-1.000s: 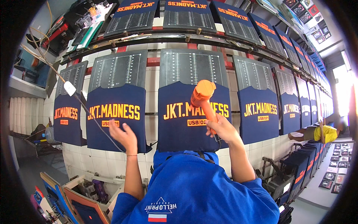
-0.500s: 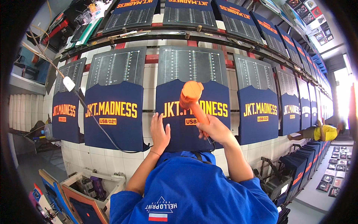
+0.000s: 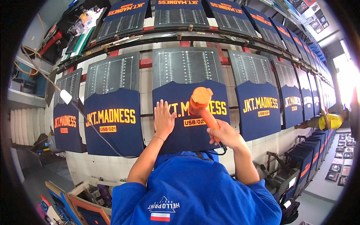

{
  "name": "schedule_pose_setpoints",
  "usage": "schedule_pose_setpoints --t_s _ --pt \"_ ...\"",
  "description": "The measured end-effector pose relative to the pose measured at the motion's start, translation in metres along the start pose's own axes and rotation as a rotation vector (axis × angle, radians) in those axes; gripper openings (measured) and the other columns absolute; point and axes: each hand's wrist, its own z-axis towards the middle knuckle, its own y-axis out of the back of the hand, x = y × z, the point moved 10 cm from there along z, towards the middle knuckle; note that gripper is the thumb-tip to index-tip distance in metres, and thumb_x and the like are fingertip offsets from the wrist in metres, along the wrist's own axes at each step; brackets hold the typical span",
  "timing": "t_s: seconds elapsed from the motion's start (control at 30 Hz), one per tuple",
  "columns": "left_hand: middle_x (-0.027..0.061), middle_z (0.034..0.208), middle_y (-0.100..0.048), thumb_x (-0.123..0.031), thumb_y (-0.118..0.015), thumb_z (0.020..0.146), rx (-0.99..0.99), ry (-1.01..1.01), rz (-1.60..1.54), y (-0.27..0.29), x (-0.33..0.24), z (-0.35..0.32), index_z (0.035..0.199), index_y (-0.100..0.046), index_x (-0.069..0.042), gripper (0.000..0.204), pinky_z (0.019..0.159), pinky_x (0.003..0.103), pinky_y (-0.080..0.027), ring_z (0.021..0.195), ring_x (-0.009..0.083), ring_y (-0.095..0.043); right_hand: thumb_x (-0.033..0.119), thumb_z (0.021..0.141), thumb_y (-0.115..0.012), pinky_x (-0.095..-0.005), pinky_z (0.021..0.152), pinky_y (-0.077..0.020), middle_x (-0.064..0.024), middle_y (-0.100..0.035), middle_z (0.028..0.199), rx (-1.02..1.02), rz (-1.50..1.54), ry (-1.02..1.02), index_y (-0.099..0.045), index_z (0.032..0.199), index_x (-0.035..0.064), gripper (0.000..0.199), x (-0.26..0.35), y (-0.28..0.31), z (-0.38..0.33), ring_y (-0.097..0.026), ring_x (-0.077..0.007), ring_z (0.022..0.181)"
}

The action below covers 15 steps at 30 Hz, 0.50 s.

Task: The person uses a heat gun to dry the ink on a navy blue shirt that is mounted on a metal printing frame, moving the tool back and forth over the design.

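My right hand (image 3: 227, 135) is wrapped round the handle of an orange corded hair dryer (image 3: 201, 98). The dryer's round head is over the printed chest of a navy shirt (image 3: 180, 139), hiding part of the orange-yellow lettering. That shirt is spread on a black board (image 3: 187, 69) with white ruler marks, straight ahead of me. Fingers outstretched, my left hand (image 3: 164, 119) lies at the left side of the same shirt, beside the print. From the dryer's handle a black cord (image 3: 222, 150) loops down near my waist.
Similar shirts on boards flank mine, one to the left (image 3: 112, 123) and one to the right (image 3: 258, 108). A grey cable (image 3: 92, 129) with a white connector (image 3: 66, 96) crosses the left side. Beyond is a dark rail (image 3: 161, 38). A person in yellow (image 3: 330, 120) stands far right.
The hair dryer has shifted right and slightly down over the print, with my right hand. My left hand has moved up and further onto the shirt. The whole view has shifted a little.
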Motion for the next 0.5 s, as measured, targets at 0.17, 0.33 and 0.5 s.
schedule_pose_setpoints --t_s 0.17,0.33,0.5 --pt "0.026 0.157 -0.032 -0.04 -0.049 0.102 0.035 -0.023 -0.03 -0.008 -0.003 -0.001 0.149 -0.035 0.004 0.066 0.122 0.051 -0.02 0.148 0.0424 -0.025 0.021 0.095 -0.061 -0.0265 0.054 -0.049 -0.0046 -0.06 0.071 -0.049 0.007 0.057 -0.055 0.096 -0.0003 0.022 0.009 0.011 0.024 -0.062 -0.0127 0.061" --pt "0.026 0.157 -0.033 -0.04 -0.048 0.102 0.049 -0.025 -0.029 -0.006 -0.004 -0.007 0.149 -0.035 0.004 0.066 0.122 0.051 -0.019 0.148 0.0422 -0.026 0.021 0.095 -0.061 -0.0262 0.054 -0.0489 -0.0045 -0.061 0.072 -0.078 0.054 0.106 -0.056 0.096 -0.0008 0.023 0.017 0.014 0.036 -0.062 -0.0126 0.061" --pt "0.0262 0.156 -0.033 -0.038 -0.046 0.104 -0.003 -0.021 0.01 -0.004 -0.001 0.002 0.148 -0.034 0.006 0.064 0.122 0.051 -0.02 0.148 0.042 -0.026 0.022 0.095 -0.062 -0.0258 0.056 -0.0498 -0.0042 -0.061 0.073 -0.05 -0.011 0.014 -0.055 0.1 -0.001 0.024 0.008 0.012 0.023 -0.064 -0.0131 0.064"
